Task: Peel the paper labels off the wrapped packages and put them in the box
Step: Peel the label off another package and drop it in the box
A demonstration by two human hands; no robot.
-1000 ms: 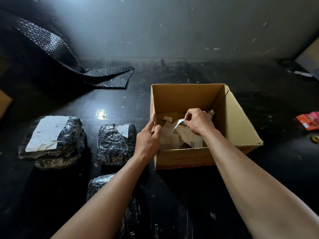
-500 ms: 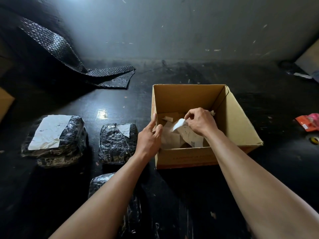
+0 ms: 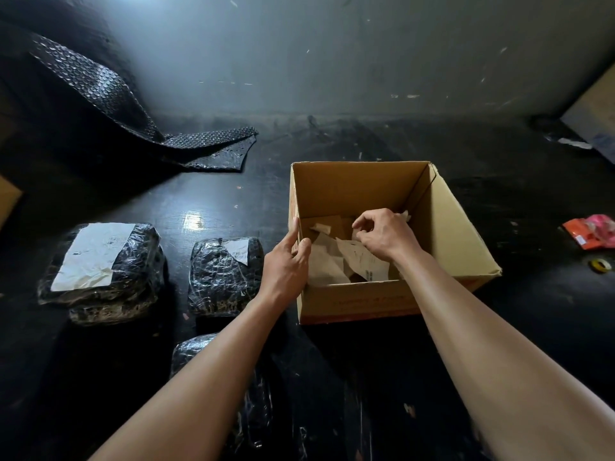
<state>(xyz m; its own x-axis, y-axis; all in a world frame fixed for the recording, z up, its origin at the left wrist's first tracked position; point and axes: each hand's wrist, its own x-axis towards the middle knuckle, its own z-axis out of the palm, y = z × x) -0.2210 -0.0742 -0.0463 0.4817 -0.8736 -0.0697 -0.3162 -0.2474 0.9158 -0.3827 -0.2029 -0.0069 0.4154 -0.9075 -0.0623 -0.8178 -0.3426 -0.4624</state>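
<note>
An open cardboard box sits on a dark worktop, a little right of centre, its flaps gone so all four top edges are exposed. The left hand grips the box's near-left corner, thumb along the outside of the left wall and fingers curled over the rim. The right hand reaches down inside the box, its fingertips drawn together just above a heap of peeled paper labels on the box floor; whether they pinch a scrap cannot be told. To the left of the box lie three packages in black wrap: a large package with a broad white label, a smaller package just beside the box with a small label, and a nearer package partly hidden under the left forearm. A sheet of black bubble wrap trails across the far left. Open dark surface stretches behind and to the right of the box, out to an orange packet near the right edge.
</note>
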